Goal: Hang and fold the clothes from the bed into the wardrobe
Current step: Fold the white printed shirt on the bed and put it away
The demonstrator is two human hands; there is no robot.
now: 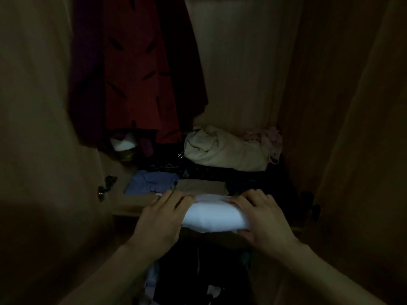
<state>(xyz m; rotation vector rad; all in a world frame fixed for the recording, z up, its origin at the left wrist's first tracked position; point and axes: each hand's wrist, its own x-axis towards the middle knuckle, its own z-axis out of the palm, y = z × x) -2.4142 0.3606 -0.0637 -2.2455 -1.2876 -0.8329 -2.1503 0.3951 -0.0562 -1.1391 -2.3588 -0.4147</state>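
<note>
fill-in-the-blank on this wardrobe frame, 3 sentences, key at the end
1. Both hands hold a folded garment whose colour is ____.
2. The left hand and the right hand grip its two ____, one at each.
3. The garment hanging at the upper left of the wardrobe is ____ in colour.

Missing words: white; ends; red

We get one head view, angled forward and down into the wardrobe (248,62), close over the shelf (127,205); no second view.
</note>
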